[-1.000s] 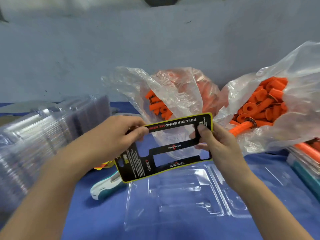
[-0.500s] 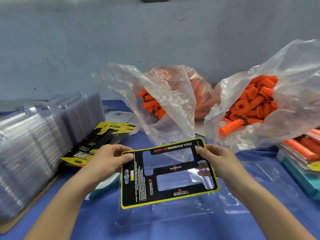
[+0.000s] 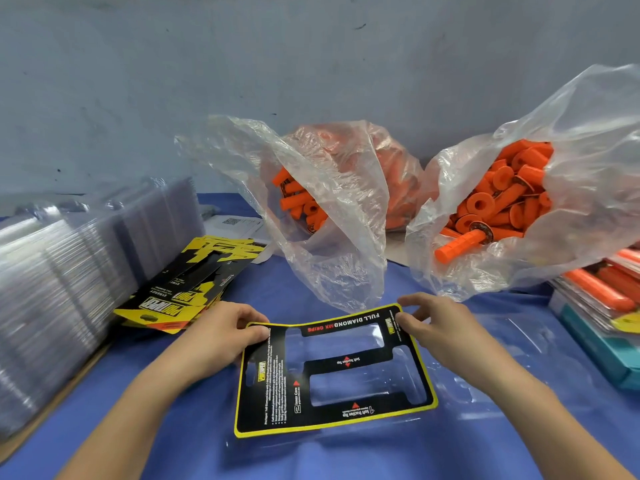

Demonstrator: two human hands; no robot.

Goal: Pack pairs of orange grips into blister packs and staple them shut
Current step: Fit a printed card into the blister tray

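Blue table: card insert btwn 2 hands, on blister tray.

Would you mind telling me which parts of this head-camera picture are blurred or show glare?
Head view: the stack of clear blister trays at left is smeared by blur; the insert card between the hands stays sharp, its print readable; soft glare on the plastic bags.

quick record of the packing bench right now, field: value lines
left hand: pinching the insert card's far left corner
right hand: pinching the far right corner
insert card: black and yellow, over the open clear blister pack
grip bags: two, open, behind the card
spare cards: stacked at left
empty blisters: stacked far left
grips in pack: none yet
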